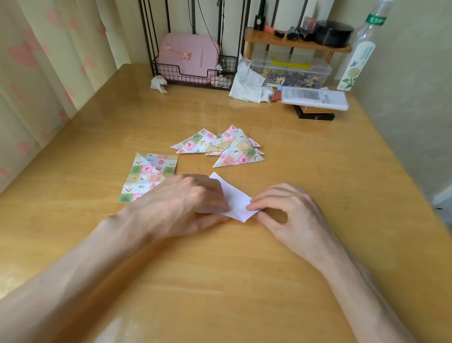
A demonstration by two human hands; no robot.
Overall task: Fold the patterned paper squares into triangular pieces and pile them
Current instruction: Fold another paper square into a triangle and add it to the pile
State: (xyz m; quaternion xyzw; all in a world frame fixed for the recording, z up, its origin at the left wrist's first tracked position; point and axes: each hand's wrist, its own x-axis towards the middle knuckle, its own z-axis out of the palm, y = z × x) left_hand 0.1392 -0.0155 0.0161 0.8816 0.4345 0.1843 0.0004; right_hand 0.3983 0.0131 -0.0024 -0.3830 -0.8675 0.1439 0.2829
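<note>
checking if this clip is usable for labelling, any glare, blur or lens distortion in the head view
Head view: the wide-angle lens bows the table edges; pale glare sits on its near surface at the bottom of the frame; the white paper being folded is washed out, its creases hard to read; the bottle at far right is smeared; the folded triangles are sharp enough to show their print.

"东方" on the bottle's green label [376, 20]

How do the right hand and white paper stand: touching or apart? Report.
Touching. Head view: the right hand pinches the white paper at its right corner.
</note>
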